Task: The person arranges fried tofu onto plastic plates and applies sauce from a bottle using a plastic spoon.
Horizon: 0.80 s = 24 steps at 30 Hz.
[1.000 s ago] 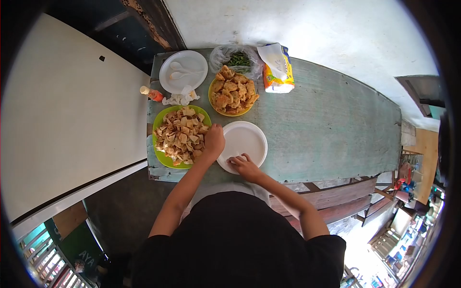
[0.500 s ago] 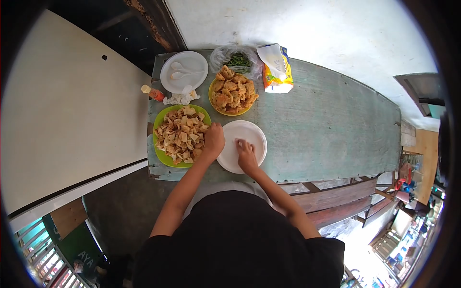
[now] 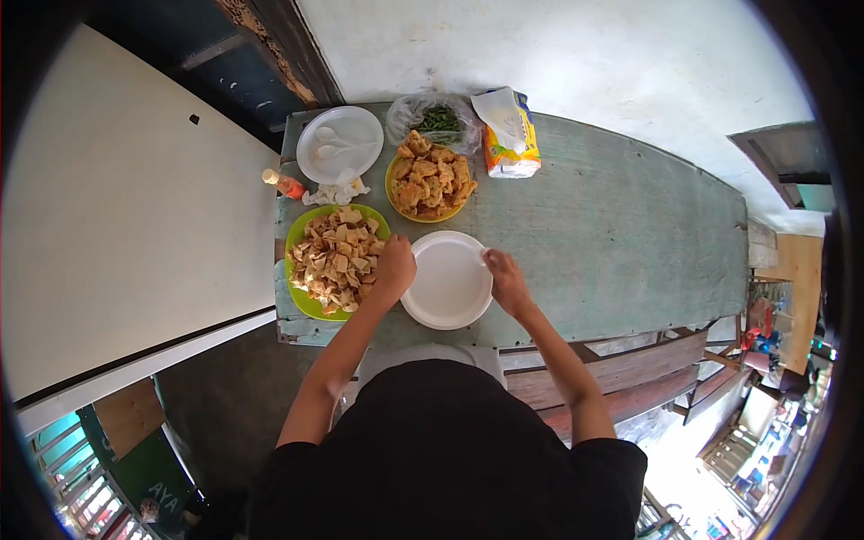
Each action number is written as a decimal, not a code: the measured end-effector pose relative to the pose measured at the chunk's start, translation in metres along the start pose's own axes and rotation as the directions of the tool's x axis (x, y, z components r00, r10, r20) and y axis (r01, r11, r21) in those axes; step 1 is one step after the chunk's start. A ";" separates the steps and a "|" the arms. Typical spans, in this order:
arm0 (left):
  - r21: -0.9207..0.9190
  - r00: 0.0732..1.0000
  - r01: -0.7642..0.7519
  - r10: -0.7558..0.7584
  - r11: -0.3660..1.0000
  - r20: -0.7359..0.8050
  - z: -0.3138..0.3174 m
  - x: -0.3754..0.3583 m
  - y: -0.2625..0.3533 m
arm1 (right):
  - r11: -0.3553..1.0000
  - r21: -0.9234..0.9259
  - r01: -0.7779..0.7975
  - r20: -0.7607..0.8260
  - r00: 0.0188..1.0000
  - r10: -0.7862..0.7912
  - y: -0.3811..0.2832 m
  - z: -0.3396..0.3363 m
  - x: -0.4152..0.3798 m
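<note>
A round white plate (image 3: pixel 447 281) lies on the green table near its front edge. My left hand (image 3: pixel 396 263) is closed between this plate and the green plate (image 3: pixel 293 290) heaped with cut pieces of food (image 3: pixel 337 256); what its fingers hold is hidden. At the right rim of the white plate is my right hand (image 3: pixel 507 277), its fingers pinched on something white too small to name. Behind the plates stands a yellow bowl of fried food (image 3: pixel 430 182).
At the back left are a white plate with spoons (image 3: pixel 362 162), a sauce bottle (image 3: pixel 284 184) and crumpled tissue (image 3: pixel 337 190). A plastic bag of green chillies (image 3: pixel 439 120) and a tissue pack (image 3: pixel 511 135) sit by the wall. A wooden bench (image 3: pixel 630 364) stands in front.
My right hand has moved right, from over the middle of the white plate to its right rim. My left hand has stayed near the green plate.
</note>
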<state>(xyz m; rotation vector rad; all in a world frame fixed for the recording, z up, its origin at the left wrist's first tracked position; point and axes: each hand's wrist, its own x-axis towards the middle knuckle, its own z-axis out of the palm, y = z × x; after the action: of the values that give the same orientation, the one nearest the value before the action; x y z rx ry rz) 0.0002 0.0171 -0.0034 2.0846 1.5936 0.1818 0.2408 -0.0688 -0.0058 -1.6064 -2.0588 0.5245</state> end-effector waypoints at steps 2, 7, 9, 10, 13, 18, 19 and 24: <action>-0.076 0.999 0.031 -0.029 0.997 0.024 -0.008 -0.004 0.003 | 0.989 0.115 -0.090 -0.179 0.978 0.109 -0.003 0.003 0.006; -0.286 0.998 -0.007 -0.012 0.958 -0.067 -0.033 -0.010 0.017 | 0.923 0.300 -0.242 -0.412 0.840 0.353 -0.010 0.011 0.001; -0.363 0.996 -0.025 -0.008 0.932 -0.090 -0.036 -0.008 0.015 | 0.905 0.305 -0.297 -0.416 0.813 0.407 -0.013 0.014 -0.006; -0.406 1.000 0.006 0.005 0.914 0.025 -0.039 -0.007 0.012 | 0.905 0.305 -0.297 -0.419 0.812 0.407 -0.015 0.014 -0.009; -0.600 0.981 0.149 -0.043 0.786 0.188 -0.047 -0.010 0.004 | 0.918 0.281 -0.279 -0.504 0.771 0.389 -0.027 0.011 -0.012; -0.910 0.953 0.295 -0.161 0.292 0.257 -0.051 -0.032 0.003 | 0.882 0.417 -0.218 -0.500 0.756 0.423 -0.071 0.000 -0.004; -0.923 0.950 0.294 -0.182 0.248 0.253 -0.054 -0.037 0.007 | 0.964 0.197 -0.177 -0.470 0.846 0.251 -0.083 -0.004 0.000; -0.930 0.921 0.319 -0.170 -0.184 0.349 -0.075 -0.053 0.008 | 0.970 -0.086 -0.226 -0.222 0.954 0.202 -0.114 -0.009 0.027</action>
<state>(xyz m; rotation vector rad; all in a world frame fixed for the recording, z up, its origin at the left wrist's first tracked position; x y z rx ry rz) -0.0388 -0.0106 0.0757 0.4127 0.9910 0.8501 0.1504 -0.0701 0.0696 -1.8766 -1.7949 0.2994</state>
